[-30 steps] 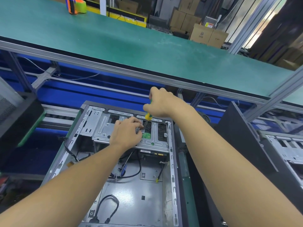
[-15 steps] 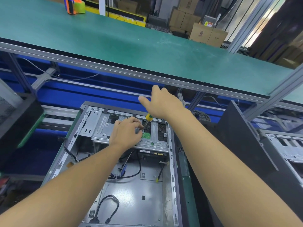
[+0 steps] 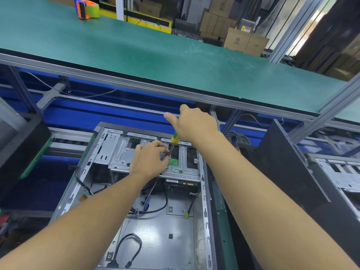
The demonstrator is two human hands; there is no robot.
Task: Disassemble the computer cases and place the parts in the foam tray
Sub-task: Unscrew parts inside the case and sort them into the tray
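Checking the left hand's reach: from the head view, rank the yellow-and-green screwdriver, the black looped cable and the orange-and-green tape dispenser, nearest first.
1. yellow-and-green screwdriver: tip right at the fingers of the left hand, on its right side.
2. black looped cable: on the case floor, nearer the camera.
3. orange-and-green tape dispenser: far back left on the green bench.
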